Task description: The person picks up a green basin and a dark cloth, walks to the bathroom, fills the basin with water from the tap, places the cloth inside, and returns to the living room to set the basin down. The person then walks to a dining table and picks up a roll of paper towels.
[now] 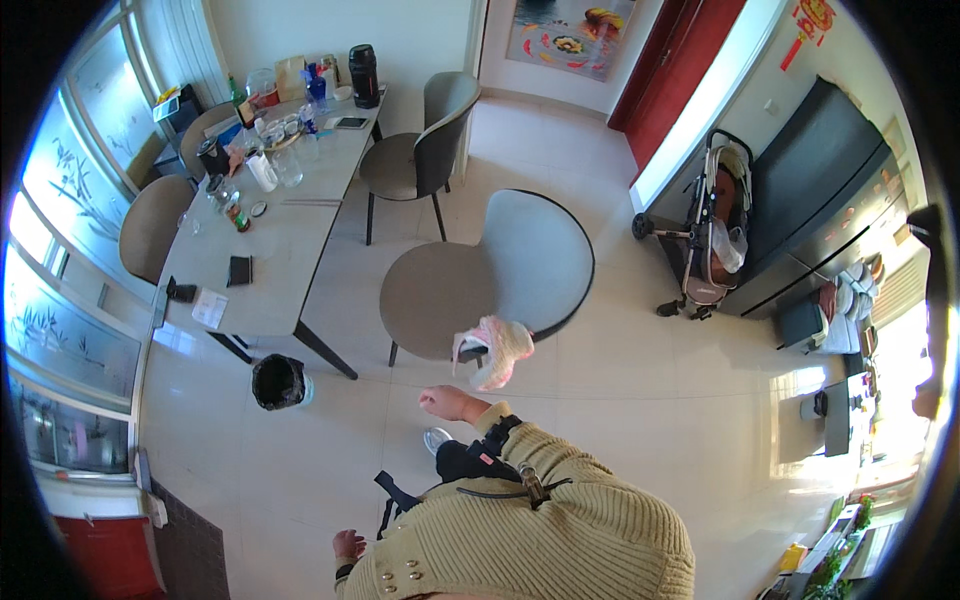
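Note:
My right hand [452,403] is out in front of my body, its fingers curled closed, and no object shows in them. Just beyond it, a pink and white piece of cloth, possibly a small hat [502,352], hangs at the near edge of a chair [440,298] with a grey curved back. A gap separates the hand from the cloth. My left hand [348,545] is low beside my body, fingers slightly apart, with nothing seen in it; the floor lies beneath.
A long table [285,235] at the left carries bottles, cups, a black flask [364,76] and a phone. A lined bin [281,382] stands by its near end. Another chair [420,150] is behind. A stroller [715,220] stands beside a dark fridge [820,180] at the right.

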Motion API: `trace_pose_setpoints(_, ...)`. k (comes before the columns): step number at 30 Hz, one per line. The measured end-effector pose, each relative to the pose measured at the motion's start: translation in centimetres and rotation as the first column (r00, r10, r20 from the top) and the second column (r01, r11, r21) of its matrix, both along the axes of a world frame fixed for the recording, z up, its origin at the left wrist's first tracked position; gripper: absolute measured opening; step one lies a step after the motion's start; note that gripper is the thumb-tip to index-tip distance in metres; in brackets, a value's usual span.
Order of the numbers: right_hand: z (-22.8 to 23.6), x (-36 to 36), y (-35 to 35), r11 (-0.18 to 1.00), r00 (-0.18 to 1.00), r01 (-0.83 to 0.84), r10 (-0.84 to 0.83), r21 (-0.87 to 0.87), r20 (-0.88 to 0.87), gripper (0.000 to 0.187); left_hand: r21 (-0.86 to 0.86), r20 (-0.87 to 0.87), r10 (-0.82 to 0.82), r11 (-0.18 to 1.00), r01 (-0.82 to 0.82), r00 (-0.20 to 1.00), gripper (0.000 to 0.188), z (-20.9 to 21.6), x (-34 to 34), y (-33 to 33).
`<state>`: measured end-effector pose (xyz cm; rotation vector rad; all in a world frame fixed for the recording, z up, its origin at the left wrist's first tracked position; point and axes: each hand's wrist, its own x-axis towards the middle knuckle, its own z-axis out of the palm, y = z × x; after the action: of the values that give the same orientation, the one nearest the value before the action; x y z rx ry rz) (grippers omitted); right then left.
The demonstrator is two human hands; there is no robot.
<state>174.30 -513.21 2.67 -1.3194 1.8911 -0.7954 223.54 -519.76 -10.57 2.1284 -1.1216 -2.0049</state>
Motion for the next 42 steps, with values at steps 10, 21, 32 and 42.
trace_pose_setpoints(10,-0.8,-2.6,-11.3,0.982,0.999,0.014,-0.022,0.186,0.042,0.028,-0.08,-0.127,-0.116,0.991,0.107,0.985,0.022,2.9,-6.9,-11.5)
trace_pose_setpoints(21,4.5,-6.3,-26.4,0.991,0.993,0.117,-0.115,0.062,-0.035,0.023,-0.078,0.02,0.082,0.994,-0.08,0.996,0.021,1.0,-4.9,-24.6)
trace_pose_setpoints(32,8.2,-8.9,-40.8,0.997,0.98,0.074,-0.068,0.029,-0.186,0.033,0.027,-0.082,0.292,0.956,-0.291,0.953,0.019,2.5,-5.6,-24.6)
trace_pose_setpoints(42,8.8,-16.8,-61.6,0.965,0.905,0.054,-0.155,-0.255,-0.395,0.053,-0.005,-0.007,0.594,0.804,-0.594,0.804,0.02,6.8,-6.9,-20.4)
